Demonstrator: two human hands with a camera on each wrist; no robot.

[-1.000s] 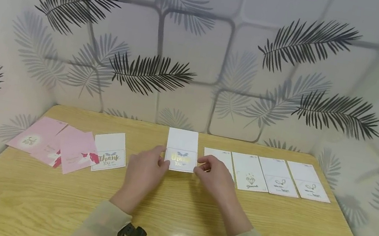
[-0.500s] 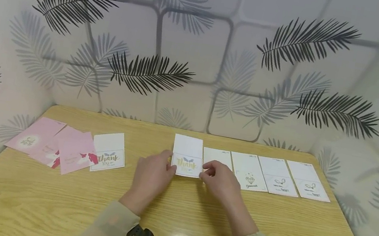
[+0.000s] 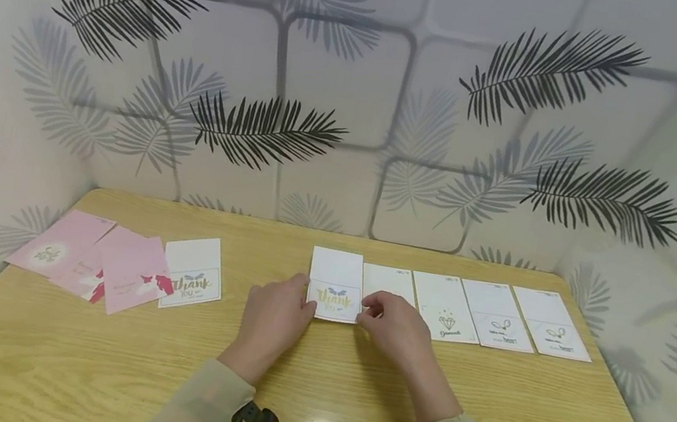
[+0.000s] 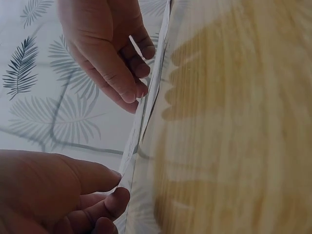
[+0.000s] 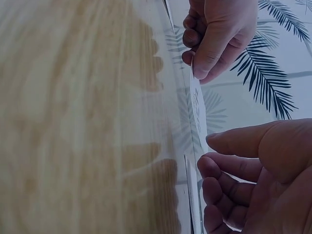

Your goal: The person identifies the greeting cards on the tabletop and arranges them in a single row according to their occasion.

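A white folded-open "Thank You" card [image 3: 333, 298] with gold lettering lies low over the table, in front of me. My left hand [image 3: 277, 316] pinches its lower left edge between thumb and fingers. At the card's right edge are the thumb and curled fingers of my right hand [image 3: 400, 332], lightly pinching it. In the left wrist view, the left hand [image 4: 53, 192] grips the near end of the card, with the right hand [image 4: 105, 48] at the far end. The right wrist view shows the right hand's [image 5: 258, 175] thumb and forefinger close about the card's end.
Just right of the held card lies a partly covered white card [image 3: 390, 283]. Beyond it, a diamond-print card [image 3: 445, 307] and two heart-print cards [image 3: 498, 316] make a row. Leftward are another thank-you card [image 3: 192, 272] and overlapping pink cards [image 3: 134, 266]. A patterned wall backs the table [image 3: 150, 374].
Both hands have moved right and lower with the thank-you card. It has come down toward the table, beside the row of white cards. The other cards have not moved.
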